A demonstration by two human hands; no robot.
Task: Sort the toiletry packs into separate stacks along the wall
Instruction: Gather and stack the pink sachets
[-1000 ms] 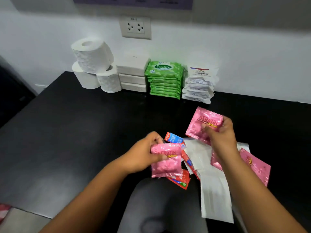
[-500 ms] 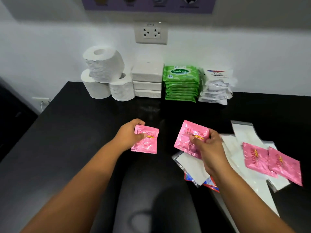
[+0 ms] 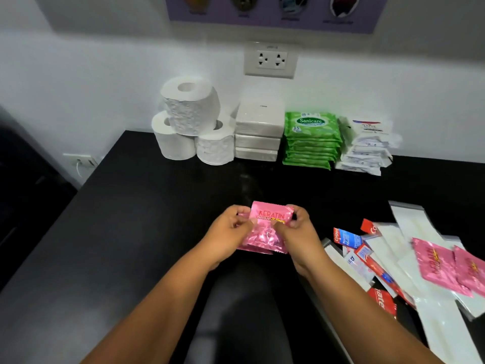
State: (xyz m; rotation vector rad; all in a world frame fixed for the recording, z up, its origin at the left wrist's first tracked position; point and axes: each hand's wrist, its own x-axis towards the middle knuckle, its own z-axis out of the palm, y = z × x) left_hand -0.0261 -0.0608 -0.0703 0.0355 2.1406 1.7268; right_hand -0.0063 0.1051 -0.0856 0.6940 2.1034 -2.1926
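Step in hand, by judgement: gathering the pink Keratin sachets (image 3: pixel 265 229) into one set, held above the black table (image 3: pixel 118 232) near its middle, the left hand (image 3: pixel 225 232) and right hand (image 3: pixel 296 232) each pinching a side with curled fingers. The next move calls for carrying the set to the wall beside the white sachet stack (image 3: pixel 364 151) and laying it flat, square-edged. The sachets are crinkled, glossy foil with serrated top edges, likely slippery when stacked; two more pink sachets (image 3: pixel 451 266) lie in the unsorted pile at right.
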